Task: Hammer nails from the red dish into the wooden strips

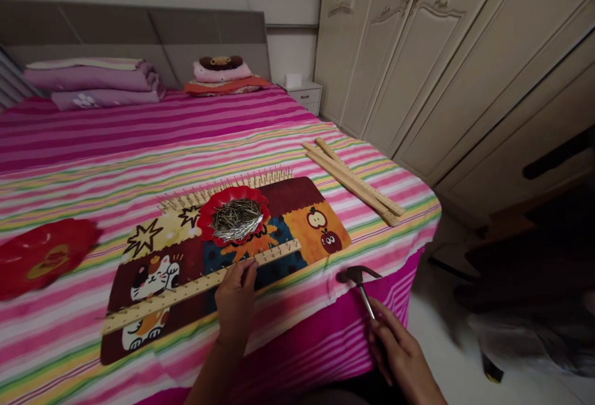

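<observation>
A wooden strip (186,290) with a row of holes lies across a patterned mat (274,191), and several nails stand in it. My left hand (236,293) rests over the strip's middle, thumb and fingers pinched on what looks like a nail, mostly hidden by the fingertips. To the right, my right hand (395,343) grips the handle of a claw hammer (357,276). The hammer's head is held apart from the strip, over the bed's edge. Behind the strip, a red scalloped bowl (204,222) full of loose nails (237,219) sits on the mat.
Another strip bristling with nails (227,186) lies behind the bowl. Several bare wooden strips (353,182) lie at the right on the striped cloth (279,144). A red plate (46,256) is at left. Folded bedding (93,79) is stacked near the headboard; a wardrobe (395,51) stands at right.
</observation>
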A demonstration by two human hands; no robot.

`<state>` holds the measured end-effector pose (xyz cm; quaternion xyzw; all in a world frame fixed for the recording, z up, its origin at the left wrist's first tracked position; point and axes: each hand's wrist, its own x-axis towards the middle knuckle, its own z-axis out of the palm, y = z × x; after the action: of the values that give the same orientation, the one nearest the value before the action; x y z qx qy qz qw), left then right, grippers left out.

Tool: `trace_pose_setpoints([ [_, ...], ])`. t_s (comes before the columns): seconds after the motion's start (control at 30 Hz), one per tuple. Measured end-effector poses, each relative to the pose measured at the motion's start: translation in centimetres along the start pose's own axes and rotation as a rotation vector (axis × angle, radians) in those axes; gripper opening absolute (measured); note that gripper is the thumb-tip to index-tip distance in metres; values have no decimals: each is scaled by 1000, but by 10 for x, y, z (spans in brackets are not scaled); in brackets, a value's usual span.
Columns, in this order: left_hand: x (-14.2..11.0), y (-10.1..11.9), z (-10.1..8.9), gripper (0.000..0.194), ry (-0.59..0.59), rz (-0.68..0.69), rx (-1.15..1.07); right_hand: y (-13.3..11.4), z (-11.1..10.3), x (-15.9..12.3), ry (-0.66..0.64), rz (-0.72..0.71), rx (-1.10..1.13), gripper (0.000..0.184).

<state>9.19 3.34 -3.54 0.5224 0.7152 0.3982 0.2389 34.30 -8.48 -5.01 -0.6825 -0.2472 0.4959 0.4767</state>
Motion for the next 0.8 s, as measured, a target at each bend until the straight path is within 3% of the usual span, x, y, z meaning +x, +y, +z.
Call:
trace_pose_setpoints([
  [0.17,1,1,1,23,42,151,149,-28,22,-16,-162,-117,-64,51],
  [0.37,2,-13,7,21,106,364,143,-68,62,-13,-499,-489,-322,40],
  [0.6,1,-10,7,20,132,399,177,-85,104,-10,-541,-842,-521,44],
  [0.7,0,-10,7,20,108,377,171,-85,104,-11,-575,-842,-613,47],
  [0.8,0,-12,8,20,108,372,157,-85,94,-14,-558,-804,-541,46],
])
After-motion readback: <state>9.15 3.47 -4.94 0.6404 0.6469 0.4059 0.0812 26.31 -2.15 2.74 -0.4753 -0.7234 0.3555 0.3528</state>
